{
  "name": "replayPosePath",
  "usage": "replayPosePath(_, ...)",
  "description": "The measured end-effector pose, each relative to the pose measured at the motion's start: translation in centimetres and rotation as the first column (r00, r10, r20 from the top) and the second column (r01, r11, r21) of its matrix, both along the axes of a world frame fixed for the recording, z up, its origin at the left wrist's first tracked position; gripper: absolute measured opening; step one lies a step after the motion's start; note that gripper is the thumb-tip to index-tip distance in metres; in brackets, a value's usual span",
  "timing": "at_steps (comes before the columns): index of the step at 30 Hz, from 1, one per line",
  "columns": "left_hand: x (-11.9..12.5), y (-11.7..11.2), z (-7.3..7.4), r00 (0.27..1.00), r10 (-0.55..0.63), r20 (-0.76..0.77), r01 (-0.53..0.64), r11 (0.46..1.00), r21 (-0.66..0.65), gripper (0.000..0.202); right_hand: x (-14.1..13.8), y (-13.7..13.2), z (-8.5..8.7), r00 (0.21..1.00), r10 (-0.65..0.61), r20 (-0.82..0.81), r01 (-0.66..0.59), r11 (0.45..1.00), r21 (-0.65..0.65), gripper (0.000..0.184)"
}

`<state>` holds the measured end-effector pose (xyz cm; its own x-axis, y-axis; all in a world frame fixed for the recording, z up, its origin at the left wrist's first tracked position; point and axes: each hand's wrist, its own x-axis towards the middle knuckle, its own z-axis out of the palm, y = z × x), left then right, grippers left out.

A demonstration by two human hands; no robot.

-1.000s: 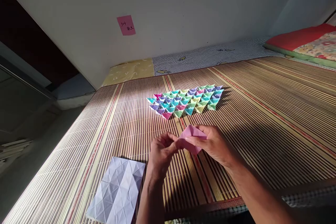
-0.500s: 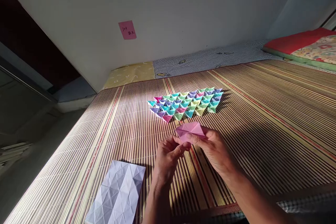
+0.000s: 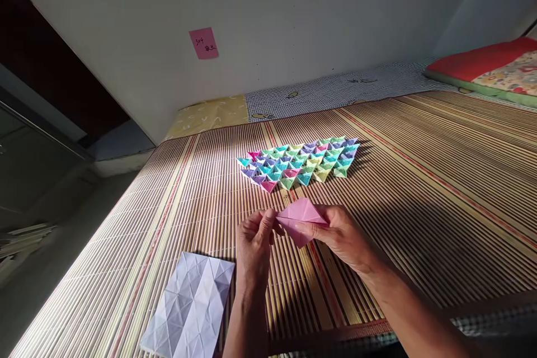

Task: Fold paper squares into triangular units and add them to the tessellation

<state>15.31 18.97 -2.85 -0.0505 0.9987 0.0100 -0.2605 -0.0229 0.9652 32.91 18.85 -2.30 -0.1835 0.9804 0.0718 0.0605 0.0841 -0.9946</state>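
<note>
A folded pink paper piece [image 3: 301, 217] is held above the striped bamboo mat [image 3: 419, 190]. My right hand [image 3: 342, 238] grips its right side with thumb and fingers closed. My left hand [image 3: 254, 243] pinches its left tip with curled fingers. Just beyond them lies a flat panel of several small folded paper units [image 3: 298, 161] in teal, green, purple and pink. A creased white paper sheet [image 3: 191, 307] rests on the mat to the left of my left forearm.
A pink sticky note [image 3: 203, 43] is stuck on the white wall. A red and floral cushion [image 3: 486, 67] lies at the far right on checked cloth [image 3: 344, 89]. The mat's left edge drops off toward the floor, and a dark wooden rail runs along the near edge.
The pink piece has been turned between my fingers and now shows a pointed, flatter face. My left hand shifted slightly left to its tip; both hands still hold it.
</note>
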Motion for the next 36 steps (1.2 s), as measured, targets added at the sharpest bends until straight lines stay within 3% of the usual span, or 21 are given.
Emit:
replayPosePath(2, -0.1, 0.0, 0.3, 0.999, -0.043, 0.002, 0.043, 0.999, -0.027, 0.032, 0.1, 0.0, -0.2, 1.000, -0.019, 0.016, 0.019, 1.000, 0.024, 0.027)
replayPosePath(6, 0.3, -0.3, 0.8, 0.969, -0.244, 0.033, 0.246, 0.964, -0.099, 0.035, 0.0, 0.0, -0.4, 0.988, -0.098, 0.116, 0.087, 0.991, 0.099, 0.022)
replayPosePath(8, 0.7, -0.4, 0.8, 0.961, -0.267, 0.068, 0.274, 0.954, -0.119, 0.036, -0.1, -0.1, -0.3, 0.977, -0.108, 0.181, 0.087, 0.989, 0.123, 0.021)
replayPosePath(25, 1.5, -0.2, 0.3, 0.920, -0.191, 0.344, 0.300, 0.905, -0.302, 0.041, 0.2, -0.1, 0.0, 0.964, -0.121, 0.236, 0.079, 0.980, 0.181, 0.032)
replayPosePath(36, 1.4, -0.2, 0.2, 0.936, -0.140, 0.323, 0.232, 0.935, -0.267, 0.039, 1.2, 0.4, 0.3, 0.998, -0.063, 0.023, 0.062, 0.997, 0.041, 0.032)
